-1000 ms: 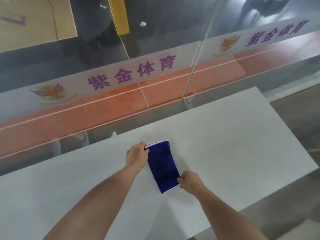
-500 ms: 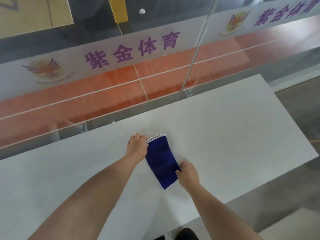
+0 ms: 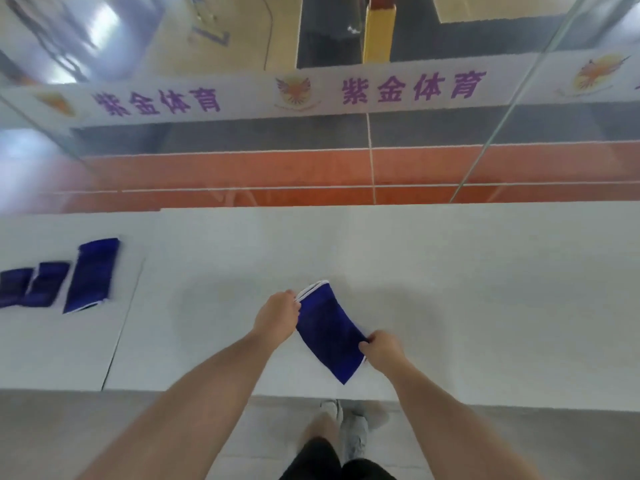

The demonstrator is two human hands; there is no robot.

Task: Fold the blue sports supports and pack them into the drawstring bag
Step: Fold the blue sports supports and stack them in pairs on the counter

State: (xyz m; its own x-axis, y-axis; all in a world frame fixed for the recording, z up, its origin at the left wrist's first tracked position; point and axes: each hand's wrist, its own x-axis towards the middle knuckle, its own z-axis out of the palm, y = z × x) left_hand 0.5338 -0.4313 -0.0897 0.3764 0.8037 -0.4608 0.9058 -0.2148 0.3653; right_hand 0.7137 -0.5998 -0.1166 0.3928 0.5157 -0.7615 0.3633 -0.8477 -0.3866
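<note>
Feet: the person's shoes (image 3: 349,431) stand on the floor just below the near tabletop edge.
Right hand: the right hand (image 3: 382,348) is closed in a pinch on the near end of the support (image 3: 329,332), at its right edge.
Left hand: the left hand (image 3: 277,315) pinches the far end, at the white-trimmed opening.
Support: it spans between the hands, over the tabletop (image 3: 467,289) near the front edge; whether it rests flat or is slightly lifted I cannot tell.
Long axis: it runs diagonally, far-left to near-right, so the left hand holds the far end and the right hand the near one.
Next move: likely a fold end to end; it turns on carrying one end along that diagonal onto the other. Both hands are equally placed for it.
Other supports: three blue pieces (image 3: 90,275) lie side by side far to the left, well apart from the hands.
Bag: no drawstring bag is in view.
Beyond: a glass partition (image 3: 381,161) with purple lettering stands just behind the tabletop.
</note>
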